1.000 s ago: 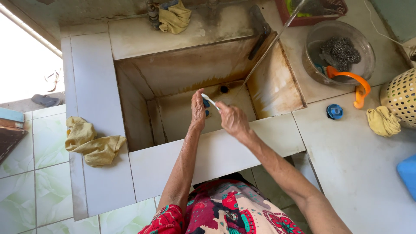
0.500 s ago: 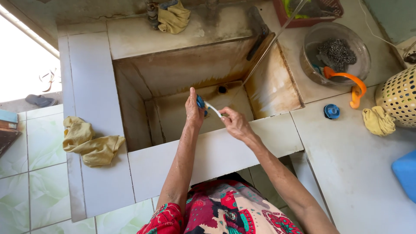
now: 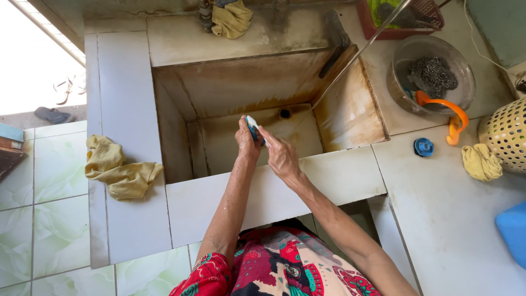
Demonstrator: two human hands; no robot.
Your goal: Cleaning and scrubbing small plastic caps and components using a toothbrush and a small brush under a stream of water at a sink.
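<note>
Yellow cloth (image 3: 121,172), crumpled, lies on the tiled ledge well to the left of both hands; beyond it, farther left, are floor tiles and a dark sandal (image 3: 52,115) in bright light. The left hand (image 3: 246,143) is raised over the stained basin of the sink (image 3: 181,115), palm turned toward the right hand (image 3: 280,155), fingers extended rather than curled. Between the two hands is a small brush (image 3: 253,129) with a blue-and-white head. Half a second earlier the brush head sat higher against the left palm with its thin handle pointing toward the right hand; now the hands have closed together and the head shows just above the point where they meet. The right hand is closed on the handle, which it hides, and presses the head against the left palm; this suggests a rubbing stroke in progress. Behind the hands a second yellow cloth (image 3: 231,17) hangs at the tap. A thin stream of water (image 3: 350,57) slants down to the basin floor just right of the hands. Farther right, well apart, stand a clear bowl (image 3: 459,96) holding a steel scourer (image 3: 434,71), an orange hook (image 3: 452,115), a blue cap (image 3: 423,146), a third yellow cloth (image 3: 481,161) and a perforated basket (image 3: 507,140).
</note>
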